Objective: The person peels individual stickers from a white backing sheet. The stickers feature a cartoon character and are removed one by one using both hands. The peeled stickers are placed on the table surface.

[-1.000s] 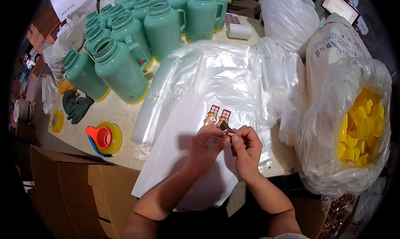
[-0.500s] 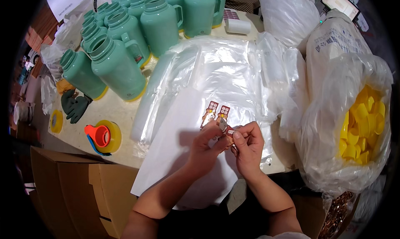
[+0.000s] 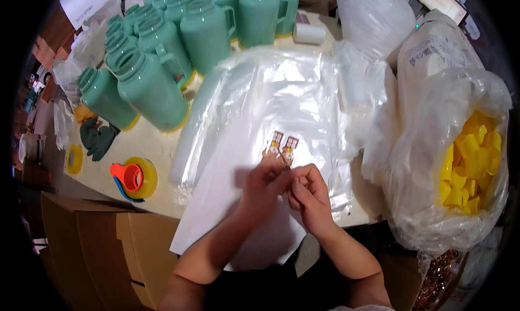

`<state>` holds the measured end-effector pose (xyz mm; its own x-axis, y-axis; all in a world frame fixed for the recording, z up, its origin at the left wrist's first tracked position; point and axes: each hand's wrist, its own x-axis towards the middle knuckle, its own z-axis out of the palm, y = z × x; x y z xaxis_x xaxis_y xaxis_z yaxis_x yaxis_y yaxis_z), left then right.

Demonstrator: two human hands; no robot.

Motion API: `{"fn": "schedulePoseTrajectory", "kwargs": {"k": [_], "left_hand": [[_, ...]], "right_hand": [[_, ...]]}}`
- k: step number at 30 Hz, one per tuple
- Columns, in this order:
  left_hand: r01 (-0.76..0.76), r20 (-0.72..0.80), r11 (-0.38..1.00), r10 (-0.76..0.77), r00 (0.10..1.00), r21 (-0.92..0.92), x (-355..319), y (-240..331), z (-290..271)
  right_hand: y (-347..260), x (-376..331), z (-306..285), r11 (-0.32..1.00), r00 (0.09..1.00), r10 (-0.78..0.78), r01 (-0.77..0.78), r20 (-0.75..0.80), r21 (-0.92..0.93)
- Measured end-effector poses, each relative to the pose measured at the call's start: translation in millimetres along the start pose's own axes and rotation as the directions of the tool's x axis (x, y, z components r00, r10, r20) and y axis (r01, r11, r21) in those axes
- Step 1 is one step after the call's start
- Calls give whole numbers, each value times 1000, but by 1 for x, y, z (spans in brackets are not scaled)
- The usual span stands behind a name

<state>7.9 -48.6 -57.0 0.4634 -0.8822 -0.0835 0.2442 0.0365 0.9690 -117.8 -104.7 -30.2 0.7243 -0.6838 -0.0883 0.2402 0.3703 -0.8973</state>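
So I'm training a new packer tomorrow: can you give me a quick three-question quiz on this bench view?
1. True or false: both hands meet over the stack of clear plastic bags.
2. What colour are the caps in the big bag on the person's right? A) red B) yellow C) blue
3. What lies on the bags just beyond the fingertips?

Key
1. True: the left hand and right hand are pressed together over the plastic, pinching something too small to make out.
2. B: the yellow caps show through the open top.
3. Two small printed labels, side by side.
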Motion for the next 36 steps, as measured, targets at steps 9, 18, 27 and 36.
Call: {"fn": "schedulePoseTrajectory", "kwargs": {"k": [9,18,27,36], "left_hand": [[219,-32,974,-221,975,-59,0,2,-1],[320,39,941,-318,947,-109,-2,1,-4],[112,110,970,-90,990,-214,-4,-7,8],[124,244,991,-111,963,-41,0,7,-1]], "right_hand": [[20,3,-13,978,992,-94,77,-79,-193],[22,4,-13,974,984,-105,73,-143,-216],[4,3,-10,981,983,-141,122,-115,-152],[-4,5,-22,988,988,152,-152,-15,-9]]}}
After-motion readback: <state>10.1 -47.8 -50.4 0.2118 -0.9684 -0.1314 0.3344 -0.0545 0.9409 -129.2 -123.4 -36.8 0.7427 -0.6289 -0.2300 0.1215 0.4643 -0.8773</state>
